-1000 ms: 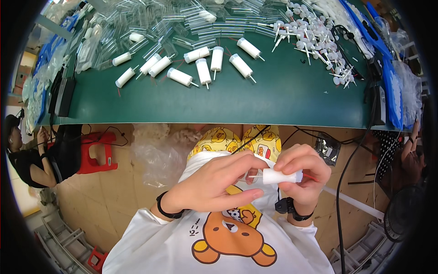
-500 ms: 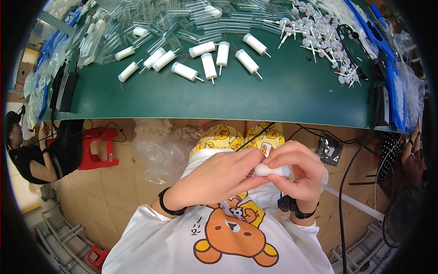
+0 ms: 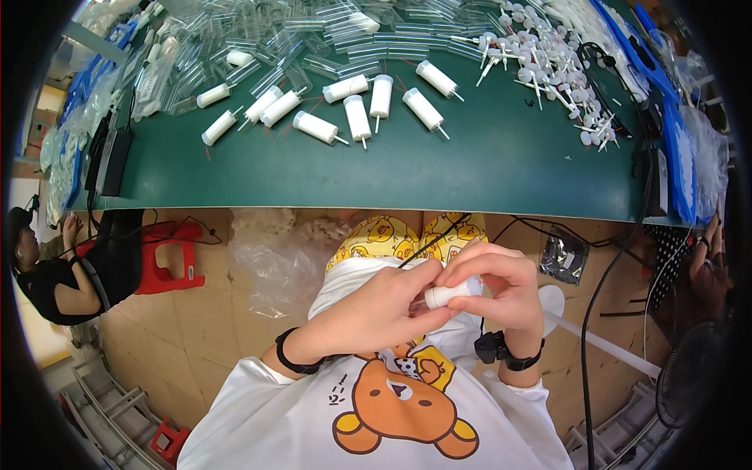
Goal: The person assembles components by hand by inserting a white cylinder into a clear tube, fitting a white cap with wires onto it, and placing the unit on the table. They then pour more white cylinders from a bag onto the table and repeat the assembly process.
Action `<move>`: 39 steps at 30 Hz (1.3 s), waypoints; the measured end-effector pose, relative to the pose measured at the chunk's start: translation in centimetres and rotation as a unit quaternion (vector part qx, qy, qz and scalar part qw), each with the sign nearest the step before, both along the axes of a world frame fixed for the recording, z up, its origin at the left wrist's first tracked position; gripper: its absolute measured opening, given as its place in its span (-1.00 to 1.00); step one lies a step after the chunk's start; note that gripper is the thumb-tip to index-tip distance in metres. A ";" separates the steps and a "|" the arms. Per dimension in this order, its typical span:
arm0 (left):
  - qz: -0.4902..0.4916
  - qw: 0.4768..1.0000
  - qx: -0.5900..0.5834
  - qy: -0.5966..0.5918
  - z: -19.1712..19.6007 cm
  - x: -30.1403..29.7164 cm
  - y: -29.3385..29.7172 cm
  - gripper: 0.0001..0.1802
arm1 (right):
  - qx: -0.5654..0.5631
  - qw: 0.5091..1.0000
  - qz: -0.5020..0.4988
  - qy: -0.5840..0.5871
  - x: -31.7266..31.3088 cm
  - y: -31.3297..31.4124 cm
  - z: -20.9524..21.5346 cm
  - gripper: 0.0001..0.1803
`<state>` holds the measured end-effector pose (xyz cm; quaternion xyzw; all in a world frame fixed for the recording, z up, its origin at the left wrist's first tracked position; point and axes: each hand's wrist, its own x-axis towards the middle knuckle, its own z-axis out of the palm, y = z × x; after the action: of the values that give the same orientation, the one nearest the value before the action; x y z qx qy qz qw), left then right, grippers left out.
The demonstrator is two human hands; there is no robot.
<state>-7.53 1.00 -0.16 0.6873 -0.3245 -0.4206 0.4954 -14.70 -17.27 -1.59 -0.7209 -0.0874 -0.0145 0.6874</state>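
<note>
Hands, left hand [image 3: 376, 309] and right hand [image 3: 501, 286], pinch a white tube [image 3: 453, 294] lying roughly level, left-right.

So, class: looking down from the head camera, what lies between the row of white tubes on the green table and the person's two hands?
In the head view, bare green table lies below the white tubes, then its front edge, then yellow patterned trousers above the hands.
</note>
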 end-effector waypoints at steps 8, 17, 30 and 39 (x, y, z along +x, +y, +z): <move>-0.054 0.987 0.036 0.144 0.5 0.4 0.2 -0.66 | -0.071 0.995 -0.060 0.025 0.1 1.3 0.7 -0.59; 0.001 0.889 -0.201 0.412 0.1 0.2 0.3 -0.46 | -0.007 0.994 -0.107 -0.037 -0.2 -0.4 1.7 -0.51; -0.010 0.798 -0.293 0.526 -0.7 -0.4 -0.3 -0.40 | 0.000 0.975 -0.184 -0.129 0.4 2.4 1.6 -0.67; 0.041 0.904 -0.235 0.354 -0.9 -0.8 -0.3 -0.46 | 0.031 0.976 -0.163 -0.142 0.5 2.7 1.3 -0.73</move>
<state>-8.36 0.71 -1.06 0.3699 -0.1888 -0.5269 0.7416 -14.17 -14.56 -0.31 -0.6945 -0.0651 -0.2316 0.6781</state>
